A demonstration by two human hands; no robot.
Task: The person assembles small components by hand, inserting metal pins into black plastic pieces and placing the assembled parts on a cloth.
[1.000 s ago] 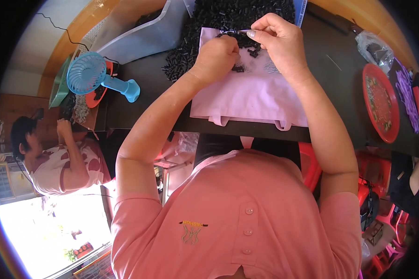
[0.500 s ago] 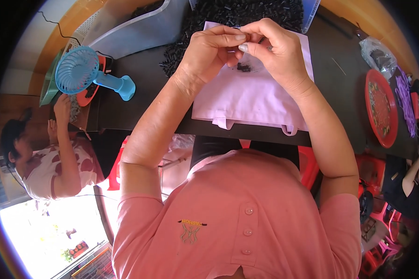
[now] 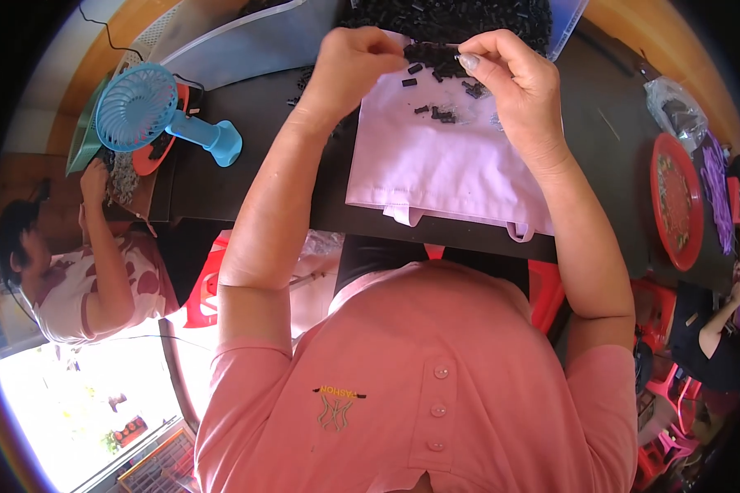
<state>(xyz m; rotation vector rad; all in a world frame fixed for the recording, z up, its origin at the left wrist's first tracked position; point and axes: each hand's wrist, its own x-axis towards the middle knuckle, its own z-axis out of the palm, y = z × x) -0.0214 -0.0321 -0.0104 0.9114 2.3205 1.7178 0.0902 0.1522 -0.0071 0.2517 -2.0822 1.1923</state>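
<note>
Both hands are raised over a pale pink cloth (image 3: 444, 164) that lies on the dark table (image 3: 263, 181). The left hand (image 3: 349, 62) is curled, the fingers pressed together toward the thumb, and its fingertips come to the edge of a heap of small black parts (image 3: 452, 20) at the far side of the cloth. If it pinches one of the parts, I cannot tell — the fingertips are turned away. The right hand (image 3: 514, 82) is also bent, thumb and forefinger close together and pinching at the black parts (image 3: 436, 59) just between the two hands. Some loose black parts (image 3: 440, 113) lie scattered on the cloth below the hands, apart from the heap.

The cloth hangs a little over the near edge of the table, with a small loop at its corner. The person wears a pink shirt (image 3: 436, 378) with buttons.

At the left of the table stands a blue fan (image 3: 140, 111), lying partly on an orange tray (image 3: 152, 156). Behind the cloth, a grey bag (image 3: 247, 53) rests on the table. At the right a red round tray (image 3: 674, 201) stands near the table edge, and beside it something purple (image 3: 719, 193) — too small to tell. Another person (image 3: 74, 271) sits at the left, one hand up at the table corner.
</note>
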